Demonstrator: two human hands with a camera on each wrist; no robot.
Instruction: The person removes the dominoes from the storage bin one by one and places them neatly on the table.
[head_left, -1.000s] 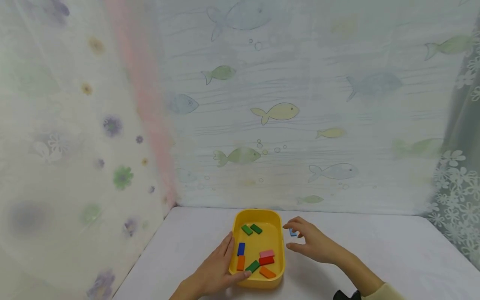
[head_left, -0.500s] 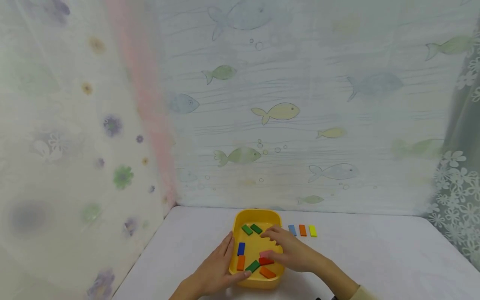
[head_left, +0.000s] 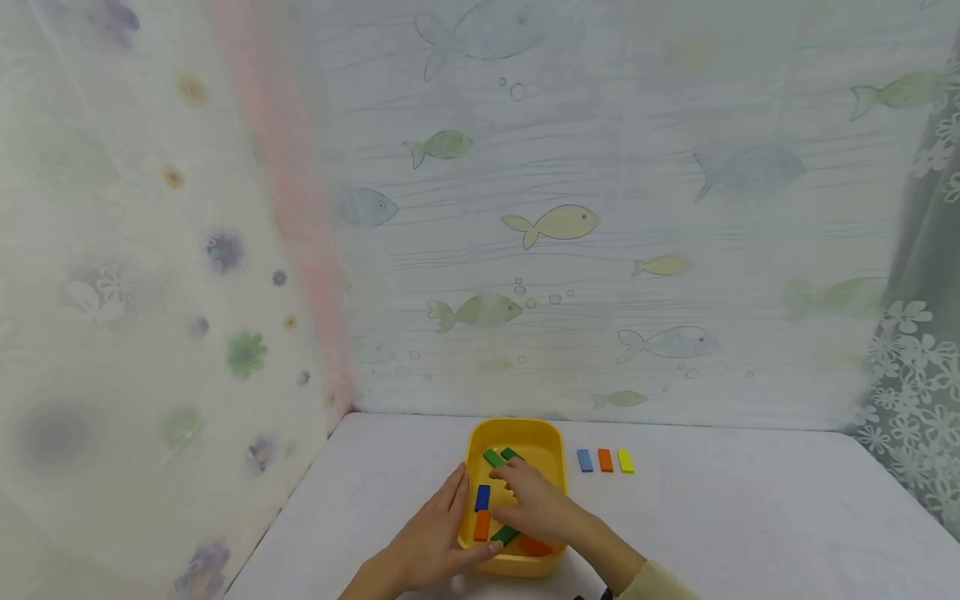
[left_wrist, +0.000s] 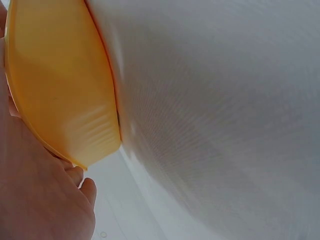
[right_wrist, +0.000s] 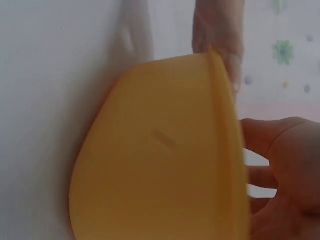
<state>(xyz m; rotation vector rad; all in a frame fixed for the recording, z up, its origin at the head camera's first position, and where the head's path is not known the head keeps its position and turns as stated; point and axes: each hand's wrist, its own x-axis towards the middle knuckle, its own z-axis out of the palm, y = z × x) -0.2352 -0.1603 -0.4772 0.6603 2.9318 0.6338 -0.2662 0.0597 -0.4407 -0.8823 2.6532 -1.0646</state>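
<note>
A yellow plastic tub [head_left: 555,442] holds several small domino-like blocks. My left hand [head_left: 426,533] rests along its left side with straight fingers, the thumb lying over the front left corner. My right hand [head_left: 536,504] is over the inside of the tub, thumb and fingers apart with nothing between them. Closest to its fingertips are a dark blue block [head_left: 482,497] and an orange block [head_left: 482,527]. Two green blocks [head_left: 492,458] lie beyond the fingers. A green block [head_left: 506,534] and another orange block [head_left: 535,547] show at the front; the right hand hides the pink and red ones.
On the white table [head_left: 720,500], right of the tub, a light blue block [head_left: 585,461], an orange-red block [head_left: 605,461] and a yellow block [head_left: 626,462] lie spaced in a row. A fish-patterned curtain [head_left: 480,375] hangs behind the table.
My right hand has moved left from beside the light blue block, over the rim and across the tub, uncovering the row of three blocks. The left hand and tub have stayed put.
</note>
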